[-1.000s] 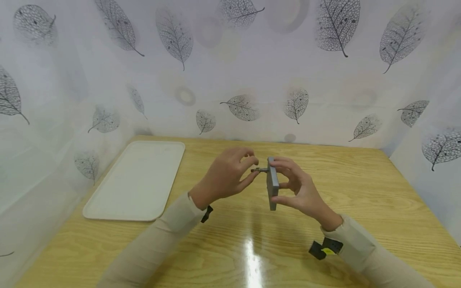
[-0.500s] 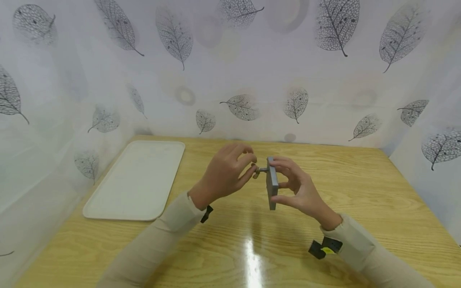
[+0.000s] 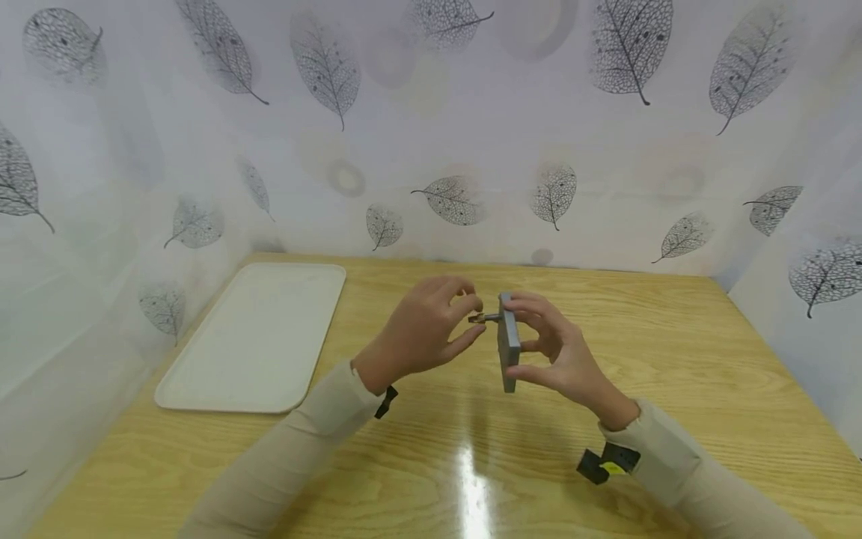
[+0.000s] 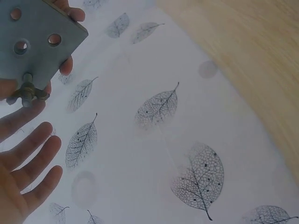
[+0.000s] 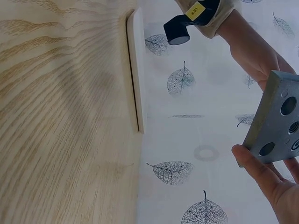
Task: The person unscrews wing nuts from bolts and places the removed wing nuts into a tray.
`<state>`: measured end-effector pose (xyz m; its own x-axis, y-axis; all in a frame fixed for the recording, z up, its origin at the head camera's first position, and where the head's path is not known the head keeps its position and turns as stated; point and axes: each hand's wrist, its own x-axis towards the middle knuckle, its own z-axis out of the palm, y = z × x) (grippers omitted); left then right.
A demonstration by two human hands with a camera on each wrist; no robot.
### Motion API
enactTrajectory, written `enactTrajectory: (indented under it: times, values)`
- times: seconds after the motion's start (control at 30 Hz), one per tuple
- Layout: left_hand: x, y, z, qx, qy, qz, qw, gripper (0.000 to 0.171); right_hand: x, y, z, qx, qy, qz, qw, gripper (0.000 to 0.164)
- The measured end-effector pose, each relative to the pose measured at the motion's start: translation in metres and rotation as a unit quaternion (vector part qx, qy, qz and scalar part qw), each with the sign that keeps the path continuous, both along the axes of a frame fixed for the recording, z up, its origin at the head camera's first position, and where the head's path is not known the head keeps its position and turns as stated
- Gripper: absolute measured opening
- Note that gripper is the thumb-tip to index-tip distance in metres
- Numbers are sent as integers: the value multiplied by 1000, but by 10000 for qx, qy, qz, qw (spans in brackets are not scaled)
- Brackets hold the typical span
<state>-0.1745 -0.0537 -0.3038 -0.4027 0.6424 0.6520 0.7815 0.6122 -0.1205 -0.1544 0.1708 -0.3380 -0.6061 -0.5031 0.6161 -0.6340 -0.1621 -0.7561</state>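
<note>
Upright above the table, a thick grey metal plate [image 3: 509, 344] with several round holes is gripped at its edges by my right hand [image 3: 566, 355]. From its left face a bolt [image 3: 493, 317] sticks out sideways, carrying a brass-coloured wing nut [image 3: 477, 318]. My left hand [image 3: 427, 326] has its thumb and index finger at the wing nut, one on either side. In the left wrist view the wing nut [image 4: 28, 93] sits near the bolt's end, and the other fingers of that hand are spread. The right wrist view shows the plate's other face [image 5: 275, 121], with round holes.
A white rectangular tray [image 3: 256, 337] lies at the left of the wooden table [image 3: 640, 449]. A white curtain with leaf prints [image 3: 431, 135] stands behind the table and along its sides. Each wrist wears a black camera strap, as on the right one [image 3: 609, 464].
The wing nut has turned on the bolt, its wings tilting midway and lying more level now. My left finger and thumb shifted around it. The plate and right hand stayed nearly still.
</note>
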Motion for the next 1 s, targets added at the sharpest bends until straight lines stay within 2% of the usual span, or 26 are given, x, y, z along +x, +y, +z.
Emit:
enactTrajectory:
  times: [0.23, 0.33, 0.63, 0.83, 1.0]
  values:
    - [-2, 2, 5, 187, 186, 356, 9990, 13, 0, 0, -1, 6, 9, -24, 10000, 68]
    - [-2, 2, 6, 237, 204, 392, 9987, 11, 1, 0, -2, 39, -18, -52, 10000, 68]
    - [0, 2, 3, 330, 312, 40, 9990, 10, 0, 2, -3, 67, -27, -59, 10000, 68]
    - [1, 0, 0, 240, 84, -169, 9995, 15, 0, 2, -2, 104, -13, -50, 9999, 68]
    - [1, -1, -1, 89, -1, -194, 9998, 19, 0, 1, -1, 90, 37, -51, 9999, 69]
